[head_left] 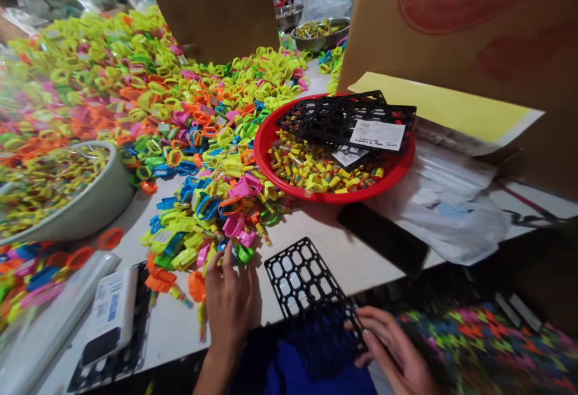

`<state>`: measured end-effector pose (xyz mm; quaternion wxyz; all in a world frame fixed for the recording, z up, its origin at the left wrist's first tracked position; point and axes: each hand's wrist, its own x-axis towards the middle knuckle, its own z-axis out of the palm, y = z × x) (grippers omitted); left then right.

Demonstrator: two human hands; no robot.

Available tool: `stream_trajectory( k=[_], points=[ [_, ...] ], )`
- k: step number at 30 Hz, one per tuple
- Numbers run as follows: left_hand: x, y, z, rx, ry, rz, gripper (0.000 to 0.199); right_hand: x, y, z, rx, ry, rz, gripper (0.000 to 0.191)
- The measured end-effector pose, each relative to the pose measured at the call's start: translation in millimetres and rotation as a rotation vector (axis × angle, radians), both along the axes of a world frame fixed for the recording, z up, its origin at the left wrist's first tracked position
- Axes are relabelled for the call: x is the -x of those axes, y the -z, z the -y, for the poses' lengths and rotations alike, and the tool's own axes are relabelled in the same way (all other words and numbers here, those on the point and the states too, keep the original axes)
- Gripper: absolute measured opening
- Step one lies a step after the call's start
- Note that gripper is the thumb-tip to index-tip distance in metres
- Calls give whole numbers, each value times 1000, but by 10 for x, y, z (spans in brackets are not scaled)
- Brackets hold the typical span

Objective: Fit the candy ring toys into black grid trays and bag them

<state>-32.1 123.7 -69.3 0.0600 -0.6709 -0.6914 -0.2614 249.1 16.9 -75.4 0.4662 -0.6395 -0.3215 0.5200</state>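
Right hand is being used to grasp the black grid by its near right edge, thumb and fingers closed on the frame. Far half of the grid is being held over the white table, near half past the table edge, above blue cloth. Whether any weight is being borne by the table cannot be told. Left hand is being held at the near fringe of the plastic pieces, fingertips partly hidden among them; whether one is being pinched cannot be told. For good handling, the grid is probably best being gripped lightly, by the frame only, as the thin bars look bendable and the openings should be left clear. Pieces are likely best being taken singly from the loose fringe, since the heap looks ready to slide. Left forearm is best being steered clear of the orange piece just beside it, and the grid's right side clear of the phone.
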Motion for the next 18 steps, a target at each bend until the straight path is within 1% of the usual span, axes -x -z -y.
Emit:
stream_trajectory(
  k=[3,5,7,9,10,12,14,15,16,18],
  points=[
    [69,-50,-77,-1,11,17,46,-31,23,-22,-77,-106,192,51],
    [100,-120,-43,-37,41,124,42,-67,39,-43,-134,-193,328,45],
    [91,-213,43,-127,59,332,38,-118,47,-88,-200,-288,451,36],
    [30,-310,151,-217,51,633,33,-177,26,-164,-293,-370,581,27],
    [-15,-351,203,-238,49,799,32,-202,-4,-217,-351,-381,650,23],
    [-114,-406,284,-230,15,1105,34,-219,-111,-355,-474,-342,764,18],
    [-193,-408,325,-177,-32,1305,38,-158,-275,-547,-573,-284,810,16],
    [-216,-387,331,-148,-59,1367,40,-88,-366,-663,-612,-282,803,16],
    [-228,-353,329,-116,-80,1400,42,7,-456,-792,-627,-309,782,16],
    [-228,-262,312,-61,-92,1406,48,262,-602,-1080,-612,-410,739,18]
  ],
)
